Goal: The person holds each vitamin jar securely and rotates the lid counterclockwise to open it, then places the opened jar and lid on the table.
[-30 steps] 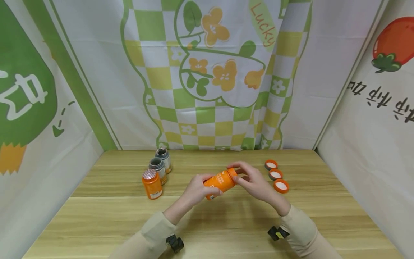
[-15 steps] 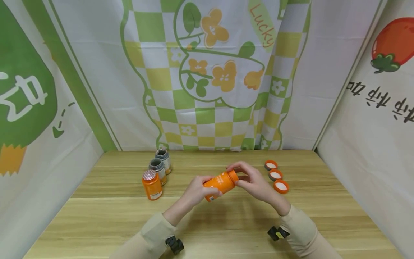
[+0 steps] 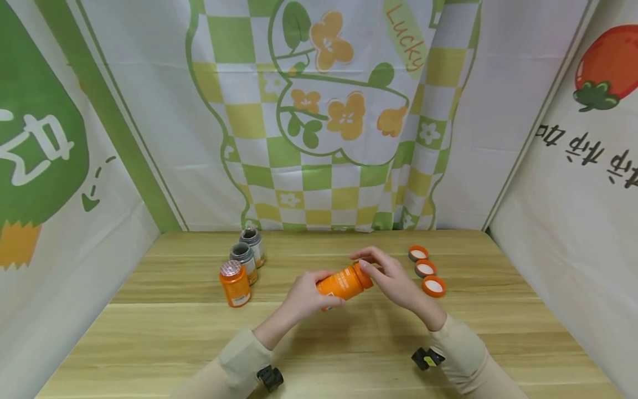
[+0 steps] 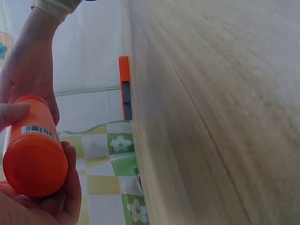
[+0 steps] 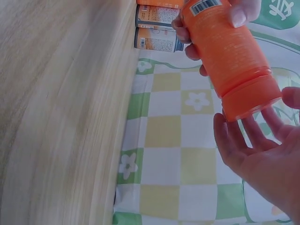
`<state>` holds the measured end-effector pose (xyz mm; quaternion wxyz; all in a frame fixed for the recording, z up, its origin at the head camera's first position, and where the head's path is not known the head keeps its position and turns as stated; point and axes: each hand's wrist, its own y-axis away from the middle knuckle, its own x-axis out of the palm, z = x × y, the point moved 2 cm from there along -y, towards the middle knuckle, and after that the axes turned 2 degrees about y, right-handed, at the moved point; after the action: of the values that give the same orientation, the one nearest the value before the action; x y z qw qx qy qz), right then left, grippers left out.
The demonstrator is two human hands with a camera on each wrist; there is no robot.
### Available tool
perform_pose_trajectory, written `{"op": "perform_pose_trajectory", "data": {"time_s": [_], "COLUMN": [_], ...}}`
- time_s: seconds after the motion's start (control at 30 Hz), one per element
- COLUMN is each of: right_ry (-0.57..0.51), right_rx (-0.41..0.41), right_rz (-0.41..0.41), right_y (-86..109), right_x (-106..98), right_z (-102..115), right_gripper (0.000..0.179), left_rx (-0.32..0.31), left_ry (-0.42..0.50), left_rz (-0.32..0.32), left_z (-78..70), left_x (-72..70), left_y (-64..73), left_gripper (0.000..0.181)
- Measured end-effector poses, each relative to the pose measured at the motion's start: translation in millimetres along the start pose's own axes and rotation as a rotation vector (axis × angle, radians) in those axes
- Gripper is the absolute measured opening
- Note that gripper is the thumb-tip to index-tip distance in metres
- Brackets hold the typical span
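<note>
My left hand (image 3: 305,295) grips an orange bottle (image 3: 341,284) round its body, tilted above the table with its capped end to the right. Its flat orange base (image 4: 35,166) faces the left wrist camera. At the other end is an orange cap (image 5: 251,97). My right hand (image 3: 396,282) holds this cap, thumb on the near side and fingers reaching round the far side. In the right wrist view the right fingertips sit at the cap's rim, and the cap is on the bottle.
At the left stand an orange bottle (image 3: 234,285) with a foil-sealed top and two uncapped grey bottles (image 3: 243,264) behind it. Three caps, the nearest an orange cap (image 3: 433,286), lie upturned in a row at the right. Printed cloth (image 3: 319,183) hangs along the table's back edge.
My right thumb has moved up over the cap and my right fingers have shifted. The capped end has moved slightly right and down. Bottles and caps on the table stay put.
</note>
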<state>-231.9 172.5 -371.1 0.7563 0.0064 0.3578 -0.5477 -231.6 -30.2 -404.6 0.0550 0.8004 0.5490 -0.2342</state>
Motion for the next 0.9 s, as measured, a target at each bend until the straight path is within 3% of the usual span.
{"op": "perform_pose_trajectory", "data": {"time_s": [0.2,0.53,0.73,0.9], "right_ry": [0.063,0.034,0.009,-0.009], "right_rx": [0.075,0.241,0.251,0.198], "right_rz": [-0.003,0.025,0.037,0.061], "right_y": [-0.9,-0.5,0.0,1.4], "right_x": [1,3,2,1], "right_z": [-3,-10,-11,-9], "right_gripper": [0.025,0.038,0.04,0.038], "left_rx": [0.064,0.063,0.051,0.032], "left_ry": [-0.091,-0.154,-0.149,-0.126], "left_rz": [-0.06,-0.145,-0.149,-0.144], "left_z": [-1.8,-1.9,-1.5,-1.8], "left_x": [1.3,-0.7,-1.6,-2.3], "left_y": [1.9,2.1,2.2,2.5], "left_gripper": [0.055,0.058,0.059,0.06]}}
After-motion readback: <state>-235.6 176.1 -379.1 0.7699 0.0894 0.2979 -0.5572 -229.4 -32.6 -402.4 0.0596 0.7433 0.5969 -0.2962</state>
